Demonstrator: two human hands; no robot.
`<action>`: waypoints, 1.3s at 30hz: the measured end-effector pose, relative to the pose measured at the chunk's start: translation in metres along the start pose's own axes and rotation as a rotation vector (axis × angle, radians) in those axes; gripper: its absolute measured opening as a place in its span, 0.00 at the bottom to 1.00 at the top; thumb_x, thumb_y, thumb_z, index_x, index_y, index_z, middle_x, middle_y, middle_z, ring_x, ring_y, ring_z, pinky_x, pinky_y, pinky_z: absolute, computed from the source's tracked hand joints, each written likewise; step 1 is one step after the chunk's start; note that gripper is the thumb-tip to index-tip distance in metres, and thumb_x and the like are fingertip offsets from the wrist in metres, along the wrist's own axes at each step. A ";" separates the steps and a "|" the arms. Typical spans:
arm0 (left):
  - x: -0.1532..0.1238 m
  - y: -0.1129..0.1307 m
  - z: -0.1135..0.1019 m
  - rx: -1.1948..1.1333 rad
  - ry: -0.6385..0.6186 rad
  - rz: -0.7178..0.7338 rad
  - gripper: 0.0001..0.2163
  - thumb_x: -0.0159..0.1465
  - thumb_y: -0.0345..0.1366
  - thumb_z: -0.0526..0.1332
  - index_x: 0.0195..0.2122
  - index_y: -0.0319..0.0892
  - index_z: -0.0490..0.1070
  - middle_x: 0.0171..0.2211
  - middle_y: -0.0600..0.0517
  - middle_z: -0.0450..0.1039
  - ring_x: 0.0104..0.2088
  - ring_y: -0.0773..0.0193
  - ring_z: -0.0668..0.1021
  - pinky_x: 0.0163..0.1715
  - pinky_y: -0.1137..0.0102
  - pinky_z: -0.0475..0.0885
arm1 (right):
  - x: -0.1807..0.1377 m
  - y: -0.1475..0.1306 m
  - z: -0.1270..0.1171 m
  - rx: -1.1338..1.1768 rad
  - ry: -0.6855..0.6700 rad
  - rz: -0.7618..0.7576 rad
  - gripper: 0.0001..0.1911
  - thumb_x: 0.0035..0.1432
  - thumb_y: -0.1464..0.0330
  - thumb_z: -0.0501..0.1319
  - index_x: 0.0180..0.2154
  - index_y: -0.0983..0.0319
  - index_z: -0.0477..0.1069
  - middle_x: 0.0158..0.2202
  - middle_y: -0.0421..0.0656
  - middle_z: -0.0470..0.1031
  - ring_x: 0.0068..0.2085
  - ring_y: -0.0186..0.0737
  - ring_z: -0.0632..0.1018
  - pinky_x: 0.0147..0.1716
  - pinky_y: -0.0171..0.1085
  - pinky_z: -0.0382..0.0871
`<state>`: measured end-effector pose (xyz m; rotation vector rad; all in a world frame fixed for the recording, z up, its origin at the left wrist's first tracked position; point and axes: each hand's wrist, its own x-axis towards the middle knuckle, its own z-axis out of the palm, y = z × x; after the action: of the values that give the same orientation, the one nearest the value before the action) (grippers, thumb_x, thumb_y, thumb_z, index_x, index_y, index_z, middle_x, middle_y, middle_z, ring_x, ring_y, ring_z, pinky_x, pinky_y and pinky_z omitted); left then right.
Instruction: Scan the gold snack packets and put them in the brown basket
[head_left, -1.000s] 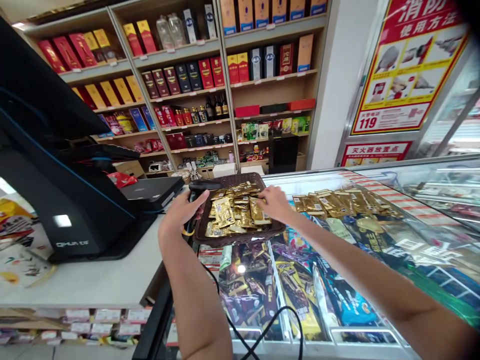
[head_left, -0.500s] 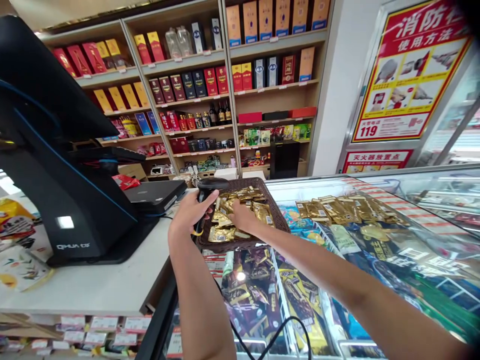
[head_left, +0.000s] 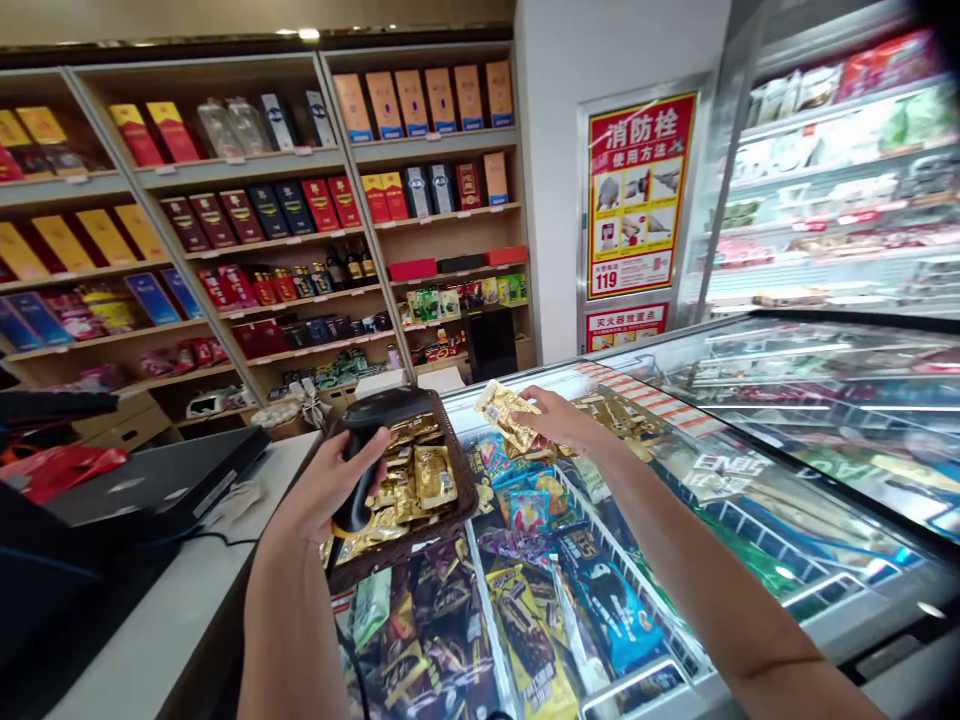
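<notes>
My left hand [head_left: 330,485] is wrapped round the handle of a black barcode scanner [head_left: 367,440], held over the left side of a brown woven basket [head_left: 463,470]. Gold foil packets [head_left: 420,480] lie heaped in that basket. In my right hand [head_left: 551,420] is one gold packet [head_left: 506,412], pinched by its right end and raised above the freezer's glass top. More gold packets [head_left: 622,415] are laid out on the glass beyond my right hand, partly hidden by the wrist.
Beneath the glass of the chest freezer [head_left: 690,690] are wire baskets of wrapped ice creams [head_left: 525,630]. A white counter [head_left: 180,600] with a black device [head_left: 150,480] stands at left. Shelves of boxed bottles [head_left: 270,215] line the back wall. The scanner's cable [head_left: 352,660] hangs down in front.
My right hand has come out of the basket with a gold packet and moved right, over the freezer glass. My left hand still holds the scanner. The view has turned right.
</notes>
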<state>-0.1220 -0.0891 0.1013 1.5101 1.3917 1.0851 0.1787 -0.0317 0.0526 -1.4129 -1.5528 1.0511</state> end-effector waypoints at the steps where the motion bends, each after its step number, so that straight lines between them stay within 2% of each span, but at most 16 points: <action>1: 0.003 -0.001 0.007 0.029 -0.023 -0.005 0.28 0.49 0.62 0.71 0.34 0.43 0.67 0.21 0.56 0.69 0.20 0.68 0.69 0.19 0.75 0.62 | 0.002 0.002 -0.009 -0.002 -0.001 -0.002 0.12 0.64 0.64 0.62 0.48 0.59 0.67 0.30 0.39 0.75 0.26 0.36 0.76 0.25 0.32 0.68; 5: 0.010 -0.002 0.034 0.138 -0.068 0.010 0.26 0.50 0.61 0.70 0.34 0.43 0.69 0.21 0.56 0.69 0.23 0.66 0.72 0.21 0.74 0.64 | 0.010 0.015 -0.037 -0.003 0.030 0.024 0.10 0.64 0.66 0.61 0.47 0.60 0.69 0.38 0.44 0.79 0.28 0.38 0.78 0.25 0.34 0.70; 9: 0.009 0.003 0.048 0.207 -0.097 0.013 0.26 0.50 0.62 0.69 0.34 0.43 0.70 0.21 0.57 0.68 0.21 0.66 0.70 0.21 0.73 0.62 | 0.015 0.027 -0.052 -0.018 0.065 0.015 0.11 0.64 0.65 0.60 0.48 0.59 0.70 0.44 0.46 0.79 0.37 0.41 0.79 0.29 0.34 0.71; 15: 0.005 0.008 0.049 0.250 -0.111 0.021 0.25 0.52 0.62 0.67 0.31 0.44 0.68 0.20 0.56 0.67 0.18 0.68 0.67 0.18 0.73 0.58 | 0.023 0.037 -0.058 -0.047 0.039 0.003 0.14 0.64 0.64 0.59 0.50 0.58 0.70 0.41 0.46 0.79 0.38 0.42 0.78 0.31 0.34 0.72; 18: 0.004 0.009 0.050 0.255 -0.125 0.014 0.25 0.53 0.62 0.67 0.31 0.44 0.67 0.19 0.57 0.66 0.17 0.68 0.66 0.18 0.73 0.57 | 0.026 0.039 -0.058 -0.053 0.032 0.010 0.15 0.64 0.62 0.58 0.51 0.58 0.70 0.44 0.47 0.78 0.39 0.43 0.78 0.31 0.35 0.72; 24: 0.004 0.008 0.055 0.268 -0.108 0.016 0.24 0.53 0.62 0.67 0.32 0.44 0.68 0.18 0.57 0.66 0.18 0.68 0.65 0.17 0.73 0.56 | 0.025 0.038 -0.057 -0.055 0.022 -0.005 0.14 0.66 0.64 0.57 0.51 0.59 0.69 0.43 0.47 0.76 0.38 0.41 0.77 0.29 0.33 0.71; 32: 0.001 0.011 0.056 0.270 -0.111 -0.001 0.26 0.52 0.64 0.66 0.31 0.44 0.69 0.17 0.56 0.66 0.17 0.68 0.64 0.17 0.72 0.56 | 0.019 0.034 -0.058 -0.039 0.061 0.004 0.12 0.65 0.65 0.58 0.49 0.59 0.71 0.45 0.47 0.78 0.36 0.40 0.78 0.29 0.34 0.72; 35: 0.001 0.013 0.055 0.271 -0.118 0.037 0.25 0.52 0.63 0.66 0.30 0.44 0.69 0.17 0.56 0.66 0.18 0.68 0.66 0.19 0.72 0.59 | 0.024 0.040 -0.065 -0.002 0.127 0.022 0.12 0.65 0.65 0.58 0.49 0.60 0.70 0.46 0.48 0.79 0.38 0.42 0.79 0.31 0.34 0.72; 39: 0.004 0.012 0.050 0.268 -0.117 0.045 0.25 0.50 0.61 0.69 0.30 0.44 0.68 0.19 0.56 0.68 0.19 0.67 0.68 0.20 0.73 0.61 | 0.037 0.056 -0.078 0.001 0.326 0.082 0.15 0.66 0.67 0.56 0.52 0.62 0.69 0.49 0.50 0.78 0.42 0.43 0.79 0.33 0.33 0.72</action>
<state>-0.0705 -0.0863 0.0967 1.7745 1.4709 0.8459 0.2682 0.0138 0.0289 -1.5701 -1.2676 0.8182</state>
